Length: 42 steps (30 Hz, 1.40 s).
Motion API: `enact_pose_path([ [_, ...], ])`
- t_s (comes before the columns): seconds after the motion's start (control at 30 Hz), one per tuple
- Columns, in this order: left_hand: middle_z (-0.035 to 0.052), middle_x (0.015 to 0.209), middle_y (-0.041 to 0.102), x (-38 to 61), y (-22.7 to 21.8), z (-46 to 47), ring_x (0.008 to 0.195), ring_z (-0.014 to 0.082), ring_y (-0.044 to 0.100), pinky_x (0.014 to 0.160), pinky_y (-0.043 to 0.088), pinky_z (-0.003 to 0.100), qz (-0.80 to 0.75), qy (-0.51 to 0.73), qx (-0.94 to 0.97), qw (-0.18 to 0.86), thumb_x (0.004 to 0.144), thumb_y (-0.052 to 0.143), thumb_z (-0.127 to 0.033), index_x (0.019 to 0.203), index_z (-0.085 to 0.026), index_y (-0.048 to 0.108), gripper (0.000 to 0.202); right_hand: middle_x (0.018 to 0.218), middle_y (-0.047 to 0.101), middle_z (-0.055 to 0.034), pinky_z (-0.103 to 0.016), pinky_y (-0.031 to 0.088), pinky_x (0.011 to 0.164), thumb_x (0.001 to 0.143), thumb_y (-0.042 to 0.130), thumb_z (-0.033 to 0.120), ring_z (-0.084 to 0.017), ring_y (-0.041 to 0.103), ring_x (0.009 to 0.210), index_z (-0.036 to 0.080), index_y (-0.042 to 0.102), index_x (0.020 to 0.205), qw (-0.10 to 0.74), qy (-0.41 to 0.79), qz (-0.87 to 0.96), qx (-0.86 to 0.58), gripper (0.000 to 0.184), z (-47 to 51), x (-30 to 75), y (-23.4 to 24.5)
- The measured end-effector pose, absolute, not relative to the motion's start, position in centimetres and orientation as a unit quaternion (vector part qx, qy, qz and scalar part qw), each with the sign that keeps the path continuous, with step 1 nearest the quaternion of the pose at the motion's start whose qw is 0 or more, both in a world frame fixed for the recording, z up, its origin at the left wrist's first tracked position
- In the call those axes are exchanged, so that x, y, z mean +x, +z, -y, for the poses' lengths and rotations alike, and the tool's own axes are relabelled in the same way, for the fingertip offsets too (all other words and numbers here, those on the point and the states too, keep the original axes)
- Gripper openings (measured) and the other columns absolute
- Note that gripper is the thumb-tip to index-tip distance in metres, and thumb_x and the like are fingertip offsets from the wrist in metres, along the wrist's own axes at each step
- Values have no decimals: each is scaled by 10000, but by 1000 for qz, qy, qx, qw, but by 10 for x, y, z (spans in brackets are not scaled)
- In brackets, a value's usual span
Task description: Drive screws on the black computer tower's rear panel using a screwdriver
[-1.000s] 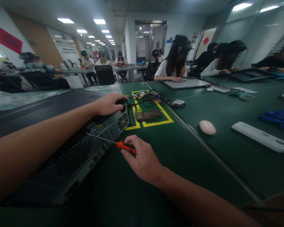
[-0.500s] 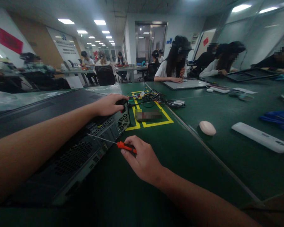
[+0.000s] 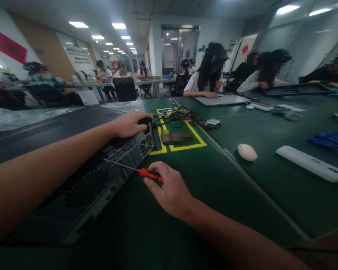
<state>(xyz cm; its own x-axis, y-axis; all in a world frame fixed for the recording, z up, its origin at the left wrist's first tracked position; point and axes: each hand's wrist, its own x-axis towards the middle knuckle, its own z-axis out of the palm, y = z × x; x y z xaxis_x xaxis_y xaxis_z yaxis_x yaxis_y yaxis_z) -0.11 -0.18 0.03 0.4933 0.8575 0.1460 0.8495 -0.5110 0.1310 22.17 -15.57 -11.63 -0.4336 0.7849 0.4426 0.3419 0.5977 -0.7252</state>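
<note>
A black desktop computer case [image 3: 84, 187] lies on its side at the left, its vented rear panel facing me. My left hand [image 3: 132, 124] is closed over the far upper corner of this case, with thumb and fingers around a dark part there; what lies under the palm is hidden. In my right hand [image 3: 170, 189] is a screwdriver [image 3: 150, 174] with an orange-and-black handle. Its thin metal shaft points left, and the tip is at the rear panel, below my left forearm. Whether the tip sits in a screw cannot be made out.
Beyond the case, a tangle of cables [image 3: 183, 114] lies by yellow tape [image 3: 187, 147] on the green table [image 3: 228, 202]. A pale mouse-shaped object [image 3: 247, 152], a long white device [image 3: 310, 163] and a blue item [image 3: 331, 140] are to the right. Several people sit farther back.
My hands, the screwdriver and the case look unchanged. At the far right, a co-worker's dark panel has shifted slightly.
</note>
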Motion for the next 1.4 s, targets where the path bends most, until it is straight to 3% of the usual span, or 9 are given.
enact_pose_path([
  [0.23, 106, 1534, 713, -3, 0, 0, 1414, 312, 631, 1254, 439, 492, -488, 103, 866, 25, 875, 532, -447, 1505, -255, 653, 669, 1071, 736, -57, -378, 522, 859, 1044, 632, 329, -215, 676, 928, 234, 659, 1154, 397, 279, 798, -358, 149, 156, 222, -116],
  [0.47, 154, 1558, 692, 0, 1, 2, 1410, 333, 634, 1252, 443, 512, -495, 97, 863, 19, 867, 506, -447, 1512, -205, 647, 703, 1036, 716, -53, -373, 503, 833, 1061, 630, 331, -210, 656, 906, 221, 685, 1145, 396, 275, 802, -353, 149, 157, 222, -114],
  [0.73, 102, 1530, 714, -2, 0, 1, 1409, 308, 636, 1230, 460, 483, -493, 102, 864, 19, 863, 519, -451, 1503, -271, 660, 680, 1018, 708, -48, -346, 493, 788, 1110, 601, 339, -192, 654, 868, 206, 729, 1153, 399, 262, 806, -350, 189, 156, 221, -117],
  [0.9, 165, 1557, 684, 1, 2, 4, 1434, 345, 614, 1241, 449, 501, -502, 98, 859, 27, 844, 513, -455, 1524, -187, 647, 744, 1033, 728, -58, -353, 501, 799, 1135, 540, 348, -201, 676, 894, 209, 714, 1165, 396, 273, 808, -341, 225, 156, 220, -119],
  [1.07, 158, 1545, 691, 3, 3, 5, 1421, 329, 627, 1261, 430, 470, -501, 88, 861, 21, 846, 498, -456, 1530, -171, 638, 754, 1107, 755, -61, -376, 534, 834, 1014, 700, 357, -229, 709, 939, 235, 622, 1256, 391, 303, 796, -350, 281, 159, 220, -118],
  [1.23, 120, 1534, 706, 0, 1, 2, 1406, 308, 637, 1248, 442, 473, -493, 94, 865, 17, 864, 502, -453, 1514, -237, 648, 700, 1096, 752, -59, -377, 540, 833, 1008, 640, 255, -219, 705, 920, 248, 601, 1146, 394, 303, 795, -347, 144, 157, 219, -119],
  [1.4, 137, 1545, 700, -1, 1, 1, 1409, 324, 633, 1246, 442, 493, -495, 97, 863, 23, 863, 513, -450, 1522, -227, 649, 710, 1087, 744, -51, -371, 536, 848, 1029, 628, 258, -213, 697, 928, 249, 613, 1130, 402, 297, 795, -344, 103, 155, 219, -122],
])
